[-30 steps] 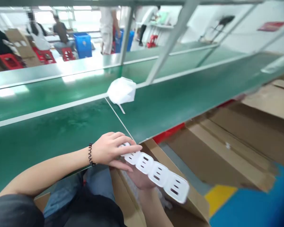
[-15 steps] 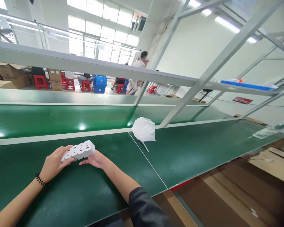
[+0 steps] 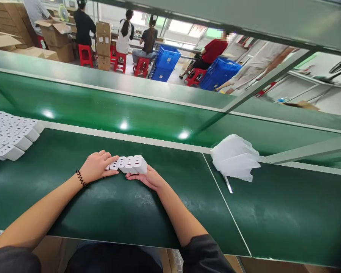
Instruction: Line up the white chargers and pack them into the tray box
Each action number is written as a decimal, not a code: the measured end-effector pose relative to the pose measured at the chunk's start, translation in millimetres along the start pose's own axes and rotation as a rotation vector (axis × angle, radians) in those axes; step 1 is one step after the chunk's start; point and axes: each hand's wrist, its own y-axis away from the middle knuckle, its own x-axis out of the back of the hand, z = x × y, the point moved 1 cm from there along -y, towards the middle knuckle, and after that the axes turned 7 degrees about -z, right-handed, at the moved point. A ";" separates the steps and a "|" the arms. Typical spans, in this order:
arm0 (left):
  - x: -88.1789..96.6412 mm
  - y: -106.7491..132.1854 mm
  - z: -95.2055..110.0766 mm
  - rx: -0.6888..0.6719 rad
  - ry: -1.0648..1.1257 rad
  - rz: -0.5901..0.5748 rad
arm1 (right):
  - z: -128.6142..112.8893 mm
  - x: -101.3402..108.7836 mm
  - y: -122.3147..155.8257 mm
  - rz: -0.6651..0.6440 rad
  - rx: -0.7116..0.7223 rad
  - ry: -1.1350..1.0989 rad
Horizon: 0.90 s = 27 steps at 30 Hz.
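**Blocks (image 3: 129, 163) held in a row between two hands**

The left hand (image 3: 98, 165) grips the left end of the row, fingers bent over the far side and thumb along the near side, so they are narrow around it. The right hand (image 3: 149, 178) cups the right end from below, its fingertips showing under the row; its thumb is hidden. The blocks are white and slotted, with the slots facing up, and span from one set of fingers to the other over the green table (image 3: 116, 216).

Well to the left of the left fingers, a pile (image 3: 10, 134) of similar blocks stands packed together. A dark coil (image 3: 81, 179) circles the wrist behind those fingers. To the right of the right fingers, a white line (image 3: 227, 206) crosses the table, with a crumpled white bag (image 3: 234, 155) just past it, near the pale rail (image 3: 125, 136). Far beyond both hands' fingers, people sit on red stools (image 3: 85, 55) near blue bins (image 3: 167, 57).
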 end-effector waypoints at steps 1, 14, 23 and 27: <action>1.1 0.6 0.4 -0.001 -0.003 -0.010 | -0.6 -0.8 0.5 0.004 -0.008 0.005; 12.6 -2.7 10.8 0.021 0.076 -0.034 | -3.8 -5.3 -1.2 -0.058 -0.085 0.032; 1.5 1.2 6.4 -0.068 0.059 0.174 | -5.9 -0.7 -6.2 -0.036 -0.036 0.202; -5.4 4.3 6.4 -0.057 0.027 0.201 | -1.2 7.3 -10.8 -0.042 -0.004 0.195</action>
